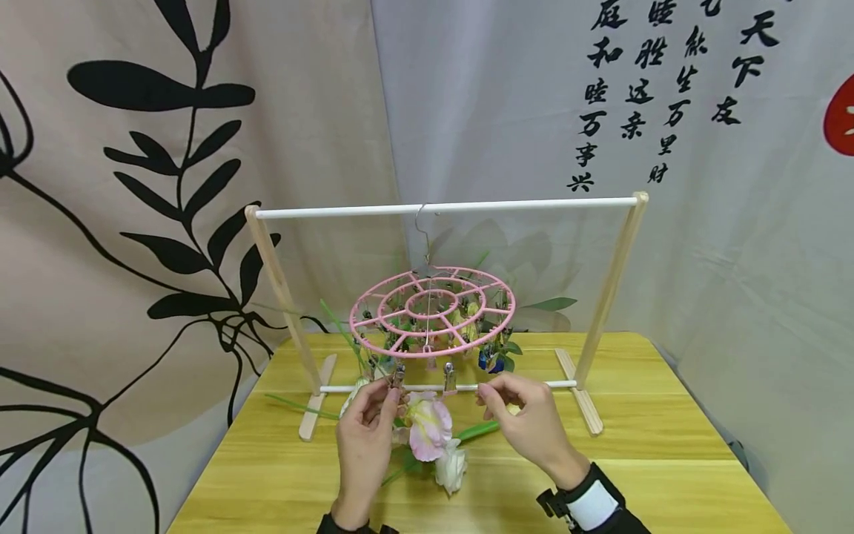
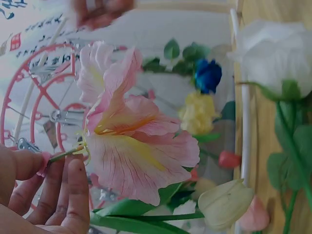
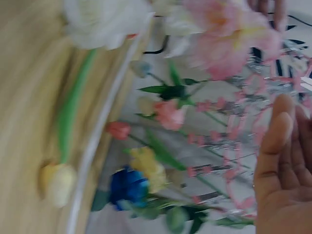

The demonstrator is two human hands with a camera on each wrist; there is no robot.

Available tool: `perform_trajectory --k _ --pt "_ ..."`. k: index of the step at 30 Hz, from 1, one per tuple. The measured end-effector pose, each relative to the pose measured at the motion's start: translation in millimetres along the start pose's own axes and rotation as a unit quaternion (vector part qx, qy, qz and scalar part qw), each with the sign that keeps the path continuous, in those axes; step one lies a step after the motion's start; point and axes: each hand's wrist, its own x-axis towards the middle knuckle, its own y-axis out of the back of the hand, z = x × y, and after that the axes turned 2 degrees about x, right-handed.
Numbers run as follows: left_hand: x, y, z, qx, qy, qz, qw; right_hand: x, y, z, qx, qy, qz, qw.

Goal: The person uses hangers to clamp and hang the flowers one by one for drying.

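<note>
My left hand (image 1: 365,437) is at the near left edge of a pink round hanger (image 1: 431,354). Its thumb and fingers pinch the thin stem of an artificial pink flower (image 2: 131,165), right at a pink clip tip (image 2: 44,163). The large ruffled bloom hangs below the hanger in the head view. My right hand (image 1: 527,419) is held off to the right, apart from the flower, its fingers (image 3: 287,156) loosely bent with nothing between them. A metal clip (image 1: 450,378) hangs between the two hands.
A wooden stand with a white top rod (image 1: 520,204) carries the hanger by its hook. Several flowers, among them a blue rose (image 2: 208,75) and a yellow flower (image 2: 199,113), hang from clips. A white rose (image 1: 451,467) and a pale tulip (image 3: 58,184) lie on the wooden table (image 1: 667,489).
</note>
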Motion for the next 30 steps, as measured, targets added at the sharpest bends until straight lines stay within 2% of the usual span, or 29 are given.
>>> perform_trajectory --k 3,5,7,10,13,17,22,26,30 --pt "7.2 6.4 0.4 0.014 0.001 0.005 0.9999 -11 3 14 -0.042 -0.051 -0.038 0.997" --pt "11.9 10.4 -0.1 0.022 -0.004 0.007 0.9997 -17 1 23 -0.076 -0.088 -0.086 0.989" --pt "16.1 13.9 -0.5 0.034 -0.012 0.011 0.9993 -22 -5 32 -0.104 -0.113 -0.143 0.978" --pt "21.2 17.5 -2.3 0.042 -0.026 0.015 0.9987 -25 -16 45 -0.127 -0.124 -0.213 0.961" --pt "24.8 18.7 -4.8 0.048 -0.032 0.011 0.9983 -27 -27 56 -0.158 -0.106 -0.250 0.949" --pt "27.1 19.2 -8.4 0.050 -0.026 0.003 0.9984 -30 -37 67 -0.200 -0.077 -0.269 0.939" --pt "27.6 22.3 -8.2 0.046 -0.017 -0.003 0.9988 -32 -42 75 -0.226 -0.081 -0.268 0.933" --pt "26.5 26.9 -5.0 0.061 -0.014 -0.011 0.9980 -33 -43 78 -0.236 -0.079 -0.253 0.935" --pt "21.4 33.3 -1.1 0.096 -0.008 -0.009 0.9953 -33 -40 79 -0.240 -0.076 -0.234 0.939"
